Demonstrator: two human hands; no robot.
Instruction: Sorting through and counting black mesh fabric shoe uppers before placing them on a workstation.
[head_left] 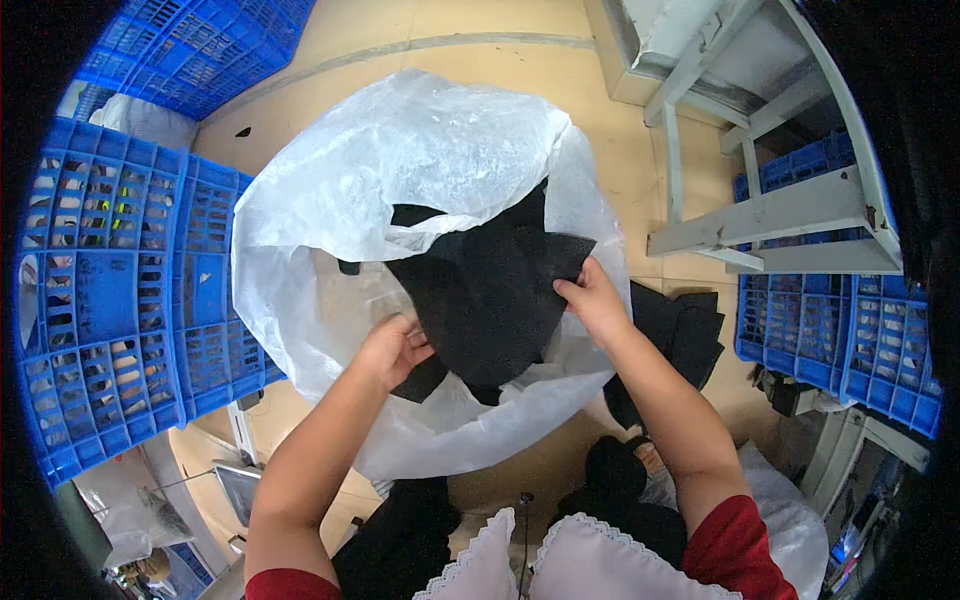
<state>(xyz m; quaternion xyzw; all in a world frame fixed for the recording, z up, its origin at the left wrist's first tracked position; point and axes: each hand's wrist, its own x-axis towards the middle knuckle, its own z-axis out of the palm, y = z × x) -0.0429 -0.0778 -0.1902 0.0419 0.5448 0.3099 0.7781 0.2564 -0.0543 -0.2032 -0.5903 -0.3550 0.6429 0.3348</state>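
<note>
A big translucent white plastic bag (430,130) stands open in front of me, its rim spread wide. Black cut fabric pieces (490,290) lie in its mouth, the top one broad with a rounded lower end. My right hand (597,305) pinches the right corner of this top piece between thumb and fingers. At its left edge, my left hand (392,352) has its fingers curled against the cloth, the tips partly hidden. More black fabric shows beneath, deeper in the bag.
Blue plastic crates (110,290) stand on the left, with another stack (205,50) at the far left. On the right are a grey metal frame (770,215) and more blue crates (840,325). Black fabric pieces (680,335) lie on the floor beside the bag.
</note>
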